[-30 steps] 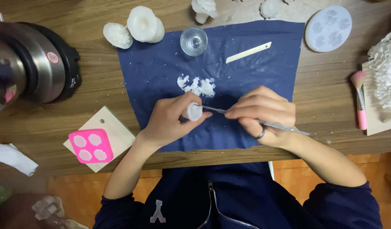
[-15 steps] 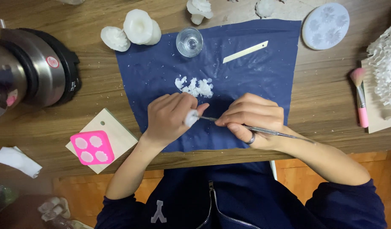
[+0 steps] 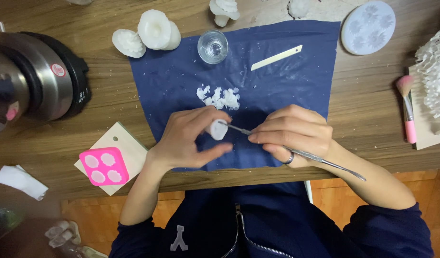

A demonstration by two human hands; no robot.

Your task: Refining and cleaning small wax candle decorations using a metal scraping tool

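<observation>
Just below the middle of the frame, the left hand (image 3: pixel 189 141) pinches a small white wax piece (image 3: pixel 216 129) between thumb and curled fingertips, the piece sitting at the hand's right edge. The right hand (image 3: pixel 292 136), closed in a pen grip around a thin metal carving tool (image 3: pixel 296 152), puts the tip against the piece's upper right side. Both work over the blue cloth (image 3: pixel 286 81), just under a heap of white shavings (image 3: pixel 220 97). Bare cloth lies open above; the table edge (image 3: pixel 411 165) runs close below.
</observation>
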